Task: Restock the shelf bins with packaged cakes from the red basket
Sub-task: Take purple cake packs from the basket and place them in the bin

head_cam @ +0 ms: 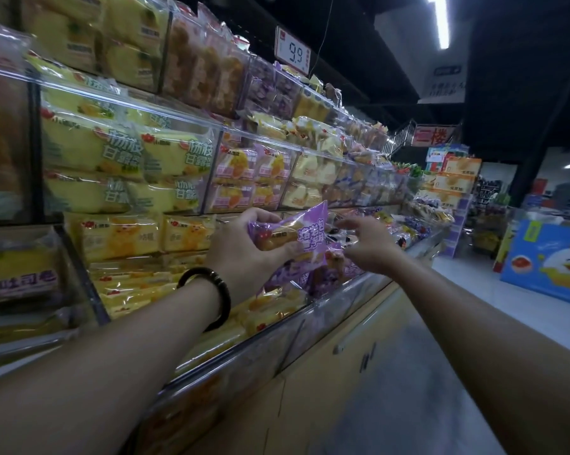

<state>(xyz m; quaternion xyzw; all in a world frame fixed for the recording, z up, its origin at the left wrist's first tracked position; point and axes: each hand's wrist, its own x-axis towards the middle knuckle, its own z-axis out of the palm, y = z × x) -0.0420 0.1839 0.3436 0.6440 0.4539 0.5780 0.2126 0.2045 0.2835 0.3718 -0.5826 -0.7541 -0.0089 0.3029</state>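
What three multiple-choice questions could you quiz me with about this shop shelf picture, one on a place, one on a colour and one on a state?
1. Where is the black bracelet worn?
A. On the left wrist
B. On the right wrist
C. It lies on the shelf

2. What colour is the pack held in the left hand?
A. Yellow
B. Purple
C. Blue

3. How is the right hand?
A. Clenched in a fist
B. Open, fingers stretched out
C. Curled round a box

Answers:
1. A: the dark band circles the wrist just behind the hand that holds the pack.
2. B: the wrapper is purple with white lettering, unlike the yellow packs stacked behind it.
3. B: its fingers reach out straight towards the purple packs in the lower bin and grip nothing.
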